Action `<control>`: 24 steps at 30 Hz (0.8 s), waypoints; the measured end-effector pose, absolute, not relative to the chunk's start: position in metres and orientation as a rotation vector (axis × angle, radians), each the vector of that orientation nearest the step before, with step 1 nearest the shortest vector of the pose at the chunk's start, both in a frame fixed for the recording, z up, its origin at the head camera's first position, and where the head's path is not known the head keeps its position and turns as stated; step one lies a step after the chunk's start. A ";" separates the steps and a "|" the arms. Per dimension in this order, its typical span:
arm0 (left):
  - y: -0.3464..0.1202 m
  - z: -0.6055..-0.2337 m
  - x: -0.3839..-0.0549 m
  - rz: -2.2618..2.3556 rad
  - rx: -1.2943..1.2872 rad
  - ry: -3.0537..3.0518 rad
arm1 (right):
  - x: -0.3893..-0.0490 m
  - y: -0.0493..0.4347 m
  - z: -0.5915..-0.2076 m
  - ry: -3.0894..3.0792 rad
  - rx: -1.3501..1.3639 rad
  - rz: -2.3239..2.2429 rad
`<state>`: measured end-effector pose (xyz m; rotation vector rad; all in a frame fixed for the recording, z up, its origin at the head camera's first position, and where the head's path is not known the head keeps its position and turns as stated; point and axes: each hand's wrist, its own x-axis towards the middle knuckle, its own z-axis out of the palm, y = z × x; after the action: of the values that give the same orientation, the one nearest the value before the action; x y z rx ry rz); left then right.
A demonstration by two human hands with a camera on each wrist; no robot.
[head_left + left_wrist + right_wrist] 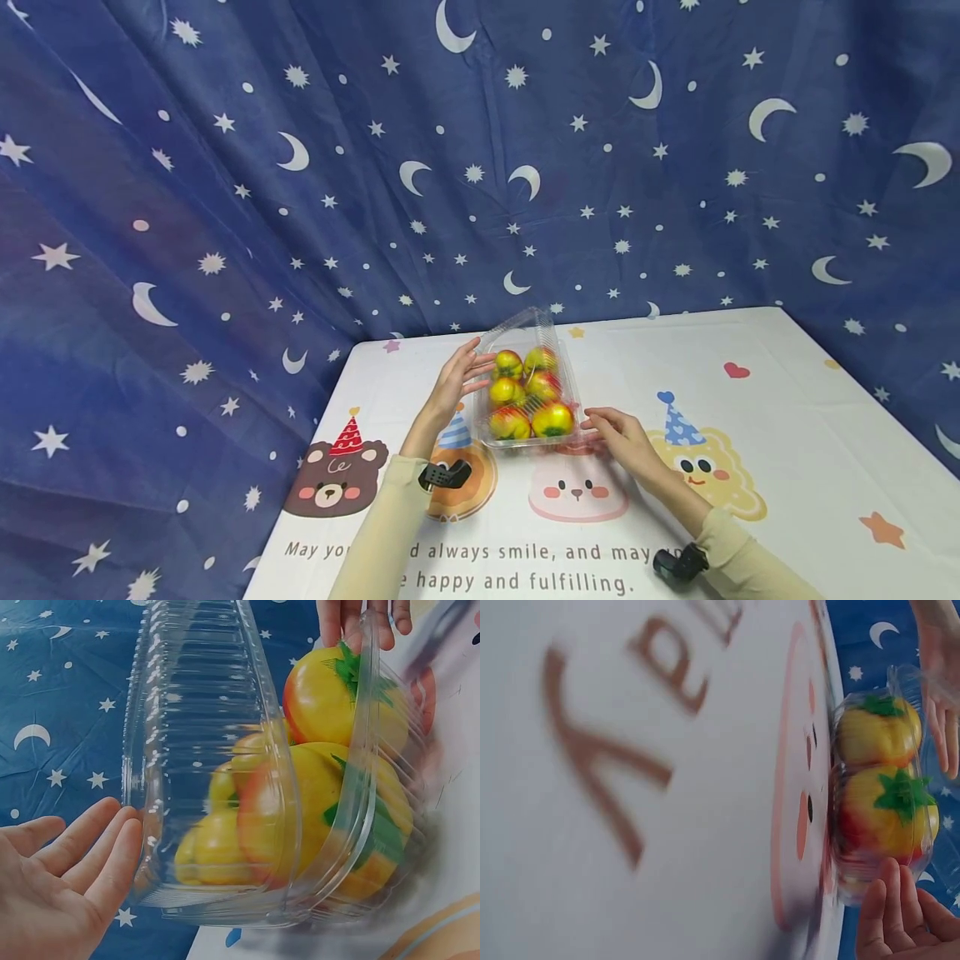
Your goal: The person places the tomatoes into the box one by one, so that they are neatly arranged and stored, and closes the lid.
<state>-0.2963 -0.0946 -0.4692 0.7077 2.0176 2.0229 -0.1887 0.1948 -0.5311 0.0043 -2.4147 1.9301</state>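
A clear plastic clamshell box [517, 444] stands on the table, holding several yellow-and-red fruits [507, 392] with green leafy tops. Its transparent lid [534, 320] is tilted up over the fruits, seen in the left wrist view as a ribbed lid [289, 772] partly raised from the base. My left hand [452, 385] lies along the lid's left side, fingers extended and their tips at the plastic. At the box's near right corner is my right hand [621, 437]. In the right wrist view, that hand [904, 922] has its fingertips against the box wall, fingers fairly straight.
A white tablecloth [810, 467] printed with cartoon animals and lettering covers the table. Behind and to the left hangs a dark blue curtain [420, 100] with moons and stars. Black wrist devices sit on the left forearm [444, 475] and the right forearm [678, 565].
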 end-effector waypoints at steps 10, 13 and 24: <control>-0.090 -0.472 -0.299 2.025 0.724 2.003 | -0.192 0.194 -0.530 -2.360 -0.045 2.032; -0.090 -0.473 -0.298 2.004 0.718 2.020 | -0.193 0.194 -0.531 -2.351 -0.058 2.047; -0.086 -0.452 -0.286 1.841 0.802 2.117 | -0.197 0.192 -0.530 -2.352 -0.085 2.065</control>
<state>-0.2862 -0.0858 -0.4524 0.8016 2.1167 1.8409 -0.1969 0.1924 -0.5302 -0.0852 -2.3521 2.0651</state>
